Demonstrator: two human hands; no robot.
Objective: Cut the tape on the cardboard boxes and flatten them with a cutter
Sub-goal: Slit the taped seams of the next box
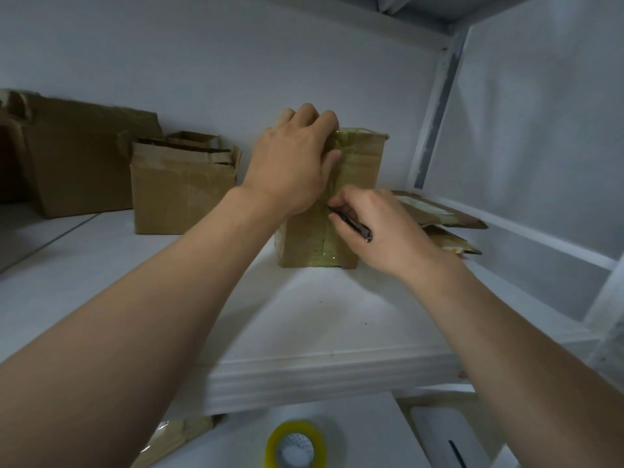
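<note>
Person works at a white shelf (304,315), both forearms bare. L: the left hand (297,163) sits on top of the taped box (361,157), fingers curled over its far upper edge, thumb laid on the glossy tape strip (337,177) that runs down the box face, so it grips the box. R: the right hand (378,228) is just below and right of the left hand, touching the box front, fingers pinched round a dark cutter (351,224). The cutter tip meets the tape strip right under the left palm; the blade itself is too small to make out. The box stands upright on the shelf, under and between both hands. Left of the left hand, apart from it, is an open box (179,194) w/ torn flaps. Further left is a bigger box (84,157), against the wall. Just behind and right of the right hand is flat cardboard (439,211) stacked on the shelf. Below the forearms, on a lower white surface, lies a yellowish tape roll (295,445). A cardboard scrap (175,434) is to its left, and a white slotted thing (449,437) to its right.
</note>
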